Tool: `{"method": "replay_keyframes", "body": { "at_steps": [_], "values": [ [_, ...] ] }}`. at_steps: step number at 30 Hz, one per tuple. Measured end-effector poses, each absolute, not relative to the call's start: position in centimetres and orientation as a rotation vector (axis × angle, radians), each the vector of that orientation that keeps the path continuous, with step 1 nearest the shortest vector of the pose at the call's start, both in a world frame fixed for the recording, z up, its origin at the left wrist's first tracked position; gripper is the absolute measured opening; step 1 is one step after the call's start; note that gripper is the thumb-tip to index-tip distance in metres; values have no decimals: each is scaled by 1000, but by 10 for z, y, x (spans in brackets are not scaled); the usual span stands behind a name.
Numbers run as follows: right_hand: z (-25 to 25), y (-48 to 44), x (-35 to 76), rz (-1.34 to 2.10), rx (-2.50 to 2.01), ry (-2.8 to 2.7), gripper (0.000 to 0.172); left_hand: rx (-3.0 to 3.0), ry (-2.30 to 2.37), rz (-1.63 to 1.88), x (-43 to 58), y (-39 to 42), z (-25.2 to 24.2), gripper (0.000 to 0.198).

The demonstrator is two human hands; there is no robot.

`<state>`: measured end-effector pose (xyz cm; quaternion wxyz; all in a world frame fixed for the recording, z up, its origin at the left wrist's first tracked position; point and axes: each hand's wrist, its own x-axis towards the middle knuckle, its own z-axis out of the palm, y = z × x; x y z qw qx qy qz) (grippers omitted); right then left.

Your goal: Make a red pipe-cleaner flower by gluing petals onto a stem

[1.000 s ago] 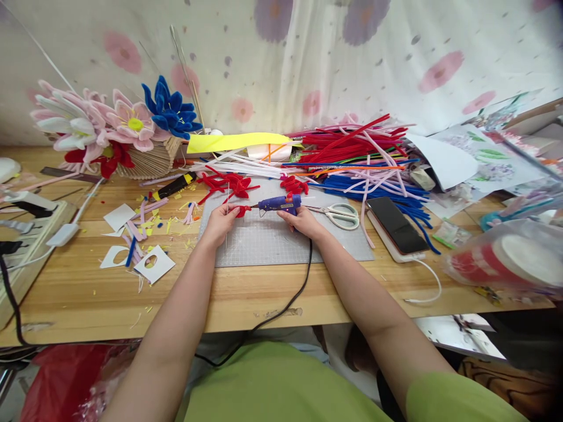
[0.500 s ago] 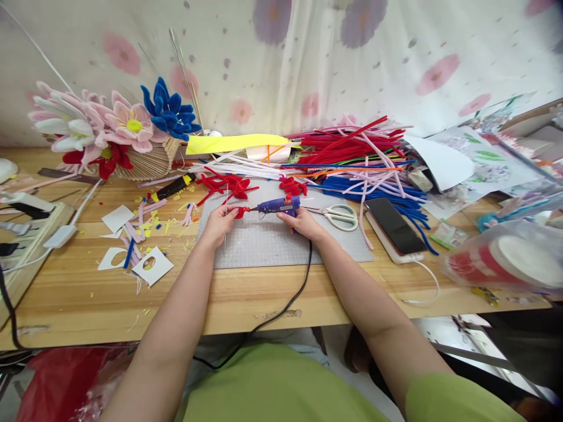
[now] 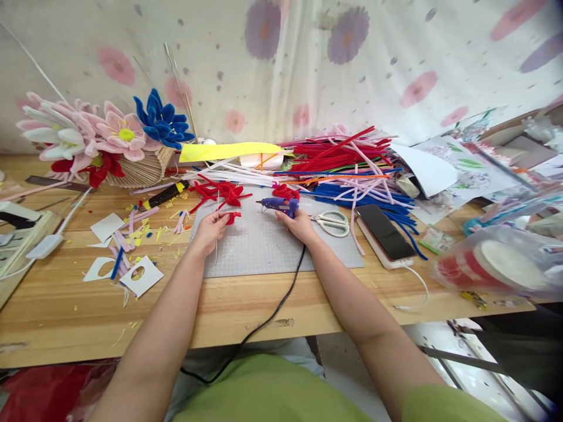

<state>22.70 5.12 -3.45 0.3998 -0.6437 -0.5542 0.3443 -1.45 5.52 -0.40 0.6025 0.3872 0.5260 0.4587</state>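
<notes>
My left hand (image 3: 210, 233) is closed on a small red fuzzy pipe-cleaner piece (image 3: 233, 218), together with a thin upright wire stem (image 3: 217, 249). In my right hand (image 3: 301, 225) is a blue hot glue gun (image 3: 280, 205), its nozzle pointing left, apart from the red piece. A black cord (image 3: 281, 310) runs from the gun toward the table's front edge. Both hands are above a grey cutting mat (image 3: 259, 252). Behind them on the mat lie red pipe-cleaner petals (image 3: 226, 193) and another red curled piece (image 3: 285, 191).
Scissors (image 3: 333, 223) and a phone on a white power bank (image 3: 385, 231) lie to the right. Bundles of coloured pipe cleaners (image 3: 338, 155) line the back. Finished flowers (image 3: 125, 132) stand back left, above scraps and white cards (image 3: 141, 276). A power strip (image 3: 26, 240) sits far left.
The glue gun's nozzle has come away from the red piece, leaving a gap between them. The whole view has shifted slightly. Both hands keep their hold.
</notes>
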Motion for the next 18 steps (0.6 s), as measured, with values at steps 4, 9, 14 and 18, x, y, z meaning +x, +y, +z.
{"method": "replay_keyframes", "body": {
  "at_steps": [4,9,14,18],
  "values": [
    [-33,57,230,525,-1774,-1590,45,826,1175,1116,-14,55,3,22],
    [-26,55,230,433,-1799,-1662,43,781,1125,1115,-7,53,14,23],
    [-19,43,234,470,-1654,-1695,53,757,1109,1140,-2,48,21,24],
    [-5,30,249,474,-1545,-1736,64,818,1131,1144,-1,42,19,16]
  ]
}}
